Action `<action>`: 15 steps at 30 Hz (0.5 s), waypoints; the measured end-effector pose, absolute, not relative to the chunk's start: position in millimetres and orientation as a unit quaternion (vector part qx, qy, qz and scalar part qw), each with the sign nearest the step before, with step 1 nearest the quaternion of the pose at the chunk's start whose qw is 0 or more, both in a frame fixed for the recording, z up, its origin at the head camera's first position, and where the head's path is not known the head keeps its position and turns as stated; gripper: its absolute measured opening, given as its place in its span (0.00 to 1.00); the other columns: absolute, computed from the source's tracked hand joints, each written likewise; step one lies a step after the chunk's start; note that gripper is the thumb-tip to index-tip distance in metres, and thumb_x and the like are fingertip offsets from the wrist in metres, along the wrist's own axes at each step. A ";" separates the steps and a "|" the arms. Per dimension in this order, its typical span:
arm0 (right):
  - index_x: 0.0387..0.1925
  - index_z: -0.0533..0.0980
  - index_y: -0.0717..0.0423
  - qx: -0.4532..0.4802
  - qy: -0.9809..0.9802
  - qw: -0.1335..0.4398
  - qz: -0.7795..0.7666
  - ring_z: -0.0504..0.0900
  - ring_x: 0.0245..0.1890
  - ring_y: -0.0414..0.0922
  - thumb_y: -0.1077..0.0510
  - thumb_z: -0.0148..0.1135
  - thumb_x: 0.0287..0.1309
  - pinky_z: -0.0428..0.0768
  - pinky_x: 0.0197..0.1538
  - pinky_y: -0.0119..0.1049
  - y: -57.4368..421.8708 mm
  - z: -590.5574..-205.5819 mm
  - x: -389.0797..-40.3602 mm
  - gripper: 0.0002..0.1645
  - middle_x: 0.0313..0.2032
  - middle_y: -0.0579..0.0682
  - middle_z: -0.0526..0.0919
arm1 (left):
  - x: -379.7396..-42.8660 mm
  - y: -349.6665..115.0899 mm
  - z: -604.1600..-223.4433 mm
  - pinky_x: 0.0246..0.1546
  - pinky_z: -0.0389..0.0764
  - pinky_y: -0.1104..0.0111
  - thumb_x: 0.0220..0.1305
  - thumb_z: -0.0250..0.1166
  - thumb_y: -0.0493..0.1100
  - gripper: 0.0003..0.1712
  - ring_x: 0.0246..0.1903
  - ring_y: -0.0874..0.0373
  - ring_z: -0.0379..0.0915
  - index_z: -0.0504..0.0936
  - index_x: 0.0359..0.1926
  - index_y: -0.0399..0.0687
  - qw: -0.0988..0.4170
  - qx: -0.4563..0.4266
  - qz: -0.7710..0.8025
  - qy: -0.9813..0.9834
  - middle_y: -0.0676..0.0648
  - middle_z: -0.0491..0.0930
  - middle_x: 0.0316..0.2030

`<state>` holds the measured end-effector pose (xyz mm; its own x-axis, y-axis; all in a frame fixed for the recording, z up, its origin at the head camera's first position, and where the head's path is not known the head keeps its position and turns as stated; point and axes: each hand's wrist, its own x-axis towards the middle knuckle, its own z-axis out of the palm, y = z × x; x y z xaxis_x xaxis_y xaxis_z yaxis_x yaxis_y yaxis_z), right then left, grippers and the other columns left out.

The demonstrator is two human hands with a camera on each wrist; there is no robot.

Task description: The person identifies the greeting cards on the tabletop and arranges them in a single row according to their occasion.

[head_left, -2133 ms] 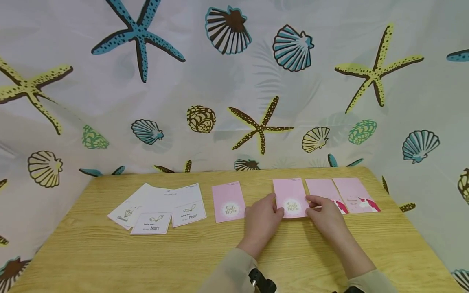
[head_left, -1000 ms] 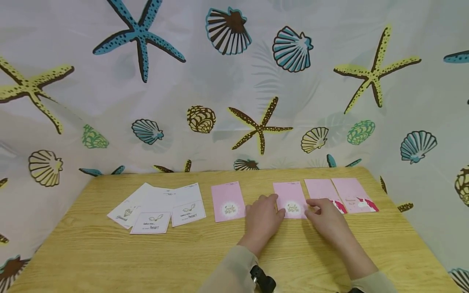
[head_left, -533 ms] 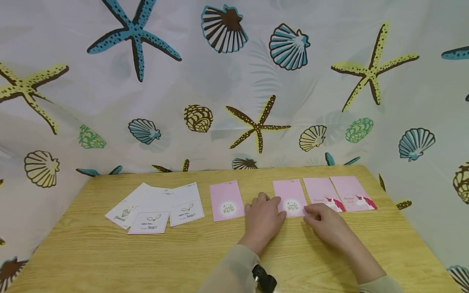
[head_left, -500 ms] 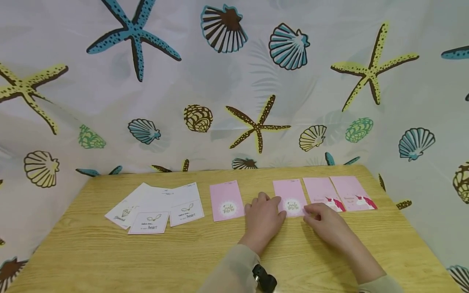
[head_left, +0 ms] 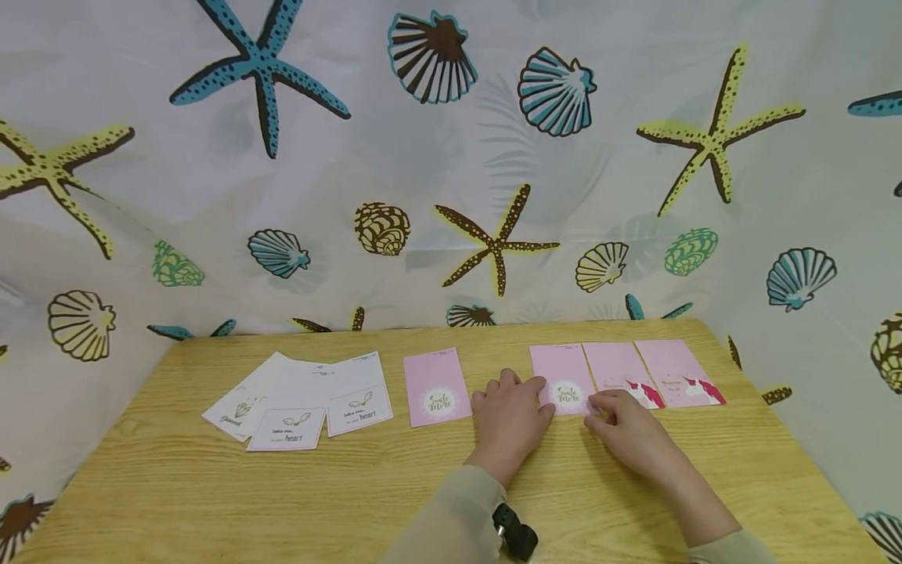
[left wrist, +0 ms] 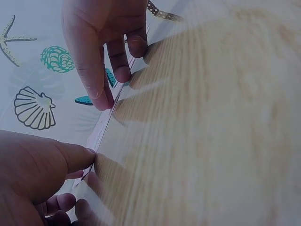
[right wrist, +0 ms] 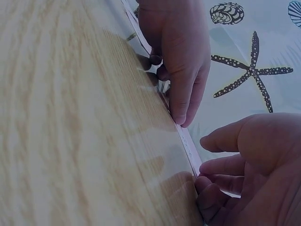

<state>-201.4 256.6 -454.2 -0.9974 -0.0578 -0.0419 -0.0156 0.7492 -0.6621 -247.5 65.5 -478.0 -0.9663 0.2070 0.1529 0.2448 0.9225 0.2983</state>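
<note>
A pink "Smile More" card [head_left: 562, 368] lies flat on the table, its right edge against a unicorn card [head_left: 615, 364]. My left hand [head_left: 509, 423] rests at its lower left edge, fingertips touching it, thumb pointing right. At its lower right corner are the fingertips of my right hand [head_left: 634, 431], partly covering that corner. Neither hand lifts the card. In the left wrist view the card edge [left wrist: 101, 129] runs between my left hand [left wrist: 33, 174] and right hand [left wrist: 106, 37]. The right wrist view has my left hand [right wrist: 178, 52] above and right hand [right wrist: 263, 165] below.
Another pink "Smile More" card [head_left: 433, 376] lies left of my left hand. A second unicorn card [head_left: 672, 368] is at the far right. Several white cards [head_left: 303, 384] overlap on the left of the wooden table [head_left: 282, 509]. A shell-patterned cloth [head_left: 451, 157] hangs behind.
The "Smile More" card, earlier held between both hands with its front edge tipped slightly, now lies flat. It has slid slightly right against the unicorn card, both hands moving along with it.
</note>
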 end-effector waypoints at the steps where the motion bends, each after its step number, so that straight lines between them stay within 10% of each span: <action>1: 0.70 0.79 0.69 -0.020 0.935 0.030 -0.353 0.78 0.53 0.54 0.54 0.66 0.79 0.78 0.62 0.57 256.5 -454.2 -201.4 0.29 0.71 0.66 0.76 | -247.6 65.6 -478.0 0.46 0.73 0.51 0.76 0.72 0.60 0.24 0.46 0.50 0.76 0.88 0.68 0.67 0.060 -0.115 -0.159 -0.979 0.48 0.81 0.52; 15: 0.69 0.79 0.70 -0.027 0.934 0.025 -0.356 0.80 0.55 0.56 0.54 0.66 0.78 0.78 0.64 0.60 256.7 -453.4 -201.5 0.29 0.71 0.66 0.75 | -247.5 66.2 -478.0 0.45 0.72 0.52 0.75 0.72 0.62 0.27 0.45 0.50 0.75 0.85 0.71 0.66 0.069 -0.114 -0.162 -0.978 0.48 0.81 0.51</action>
